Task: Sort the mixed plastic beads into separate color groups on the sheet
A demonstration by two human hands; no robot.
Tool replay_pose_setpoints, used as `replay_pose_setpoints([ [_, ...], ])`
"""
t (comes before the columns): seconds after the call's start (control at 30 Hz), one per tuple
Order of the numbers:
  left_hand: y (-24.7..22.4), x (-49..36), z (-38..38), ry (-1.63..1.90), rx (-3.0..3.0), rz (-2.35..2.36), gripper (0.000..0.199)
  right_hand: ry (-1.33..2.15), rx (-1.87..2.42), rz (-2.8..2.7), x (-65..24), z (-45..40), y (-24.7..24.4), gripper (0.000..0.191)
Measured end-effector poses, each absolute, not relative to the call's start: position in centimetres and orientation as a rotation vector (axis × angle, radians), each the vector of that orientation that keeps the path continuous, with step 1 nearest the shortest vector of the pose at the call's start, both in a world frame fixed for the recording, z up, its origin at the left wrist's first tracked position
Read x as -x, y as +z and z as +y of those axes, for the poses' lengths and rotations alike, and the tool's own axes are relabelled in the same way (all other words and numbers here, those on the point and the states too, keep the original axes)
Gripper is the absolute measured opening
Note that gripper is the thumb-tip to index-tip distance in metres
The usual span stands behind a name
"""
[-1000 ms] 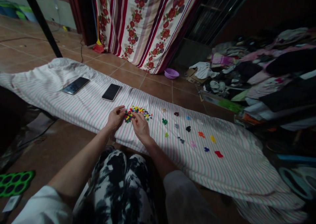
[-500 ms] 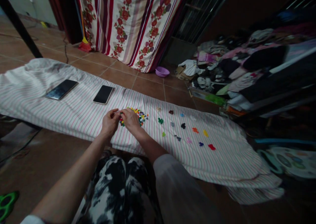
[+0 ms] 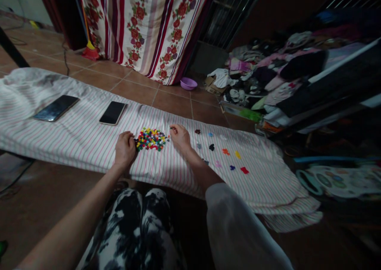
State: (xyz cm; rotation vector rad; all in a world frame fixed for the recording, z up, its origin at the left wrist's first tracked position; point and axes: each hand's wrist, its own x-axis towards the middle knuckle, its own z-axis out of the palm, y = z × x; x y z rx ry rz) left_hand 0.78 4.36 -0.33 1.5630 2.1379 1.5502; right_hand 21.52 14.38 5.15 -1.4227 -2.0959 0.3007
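Observation:
A mixed pile of small coloured pieces (image 3: 151, 139), bead-like in size, lies on the striped cloth (image 3: 98, 143) between my hands. My left hand (image 3: 125, 149) rests at the pile's left edge with its fingers curled together; whatever is in them is hidden. To the right of the pile, my right hand (image 3: 180, 137) pinches a small dark piece (image 3: 171, 128) at the fingertips. Beyond it, small clusters sorted by colour are spread out, among them black (image 3: 211, 147), orange (image 3: 226, 151), yellow (image 3: 237, 155) and red (image 3: 244, 170). My right forearm covers part of this area.
Two dark-screened devices, a larger one (image 3: 56, 108) and a phone (image 3: 113, 113), lie on the cloth at left. On the tiled floor beyond are a purple basin (image 3: 188, 83) and a red broom (image 3: 90, 53). Clothes (image 3: 268, 75) are heaped at far right.
My right hand has moved right, from the pile beside my left hand towards the sorted clusters, with a small dark piece. My left hand stays by the pile. The view has shifted slightly.

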Motion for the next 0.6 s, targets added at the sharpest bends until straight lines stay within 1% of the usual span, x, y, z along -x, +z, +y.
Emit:
replay_pose_setpoints([
  [0.13,-0.4,-1.0,4.5,1.481,-1.617,2.159,0.028,0.300,1.611,-2.118,-26.7,15.5,6.0,0.029],
  [0.27,0.0,-1.4,4.3,1.391,-1.649,2.190,0.027,0.347,1.710,-2.204,-29.4,16.1,6.2,0.028],
  [0.47,0.6,-1.9,3.9,1.254,-1.666,2.261,0.028,0.376,1.634,-2.353,-29.5,16.6,5.4,0.028],
  [0.6,0.4,-1.9,3.9,1.231,-1.671,2.314,0.027,0.350,1.689,-2.362,-28.9,16.7,4.5,0.028],
])
